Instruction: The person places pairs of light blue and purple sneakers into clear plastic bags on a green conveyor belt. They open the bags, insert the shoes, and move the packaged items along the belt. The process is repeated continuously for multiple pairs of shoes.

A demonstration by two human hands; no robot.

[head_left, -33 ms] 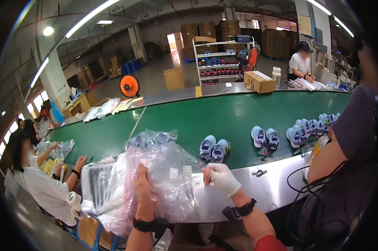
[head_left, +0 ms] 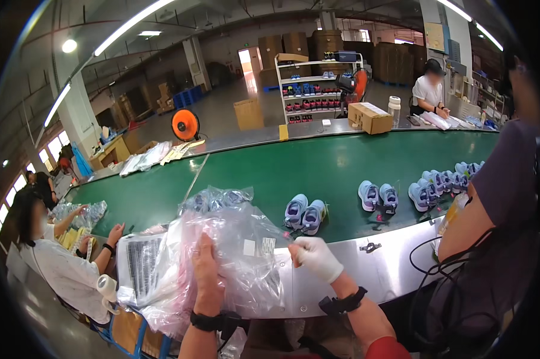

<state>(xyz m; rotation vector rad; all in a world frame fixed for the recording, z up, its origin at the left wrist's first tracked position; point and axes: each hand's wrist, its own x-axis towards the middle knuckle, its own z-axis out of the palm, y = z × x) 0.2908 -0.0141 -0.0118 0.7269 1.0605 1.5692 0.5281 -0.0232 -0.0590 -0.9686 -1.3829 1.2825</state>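
A clear plastic bag (head_left: 237, 233) with small white labels stretches between my hands above the metal edge of the table. My left hand (head_left: 206, 266), bare, is closed on its left side, thumb upward, against a stack of pinkish clear bags (head_left: 177, 287). In a white glove, my right hand (head_left: 318, 258) pinches the bag's right edge between thumb and fingers. Behind the bag, a plastic-wrapped pair of shoes (head_left: 216, 198) rests on the green belt. A pair of light blue sneakers (head_left: 304, 214) stands unwrapped just beyond my right hand.
More sneakers (head_left: 379, 197) stand along the green conveyor belt (head_left: 342, 161) to the right. A co-worker (head_left: 66, 263) sits at the left; another person's arm (head_left: 479, 221) is close on the right, beside black cables (head_left: 437, 269). A small dark item (head_left: 370, 247) lies on the metal edge.
The clear bag has shifted slightly, its labels a little to the right. Both hands keep their hold in nearly the same place.
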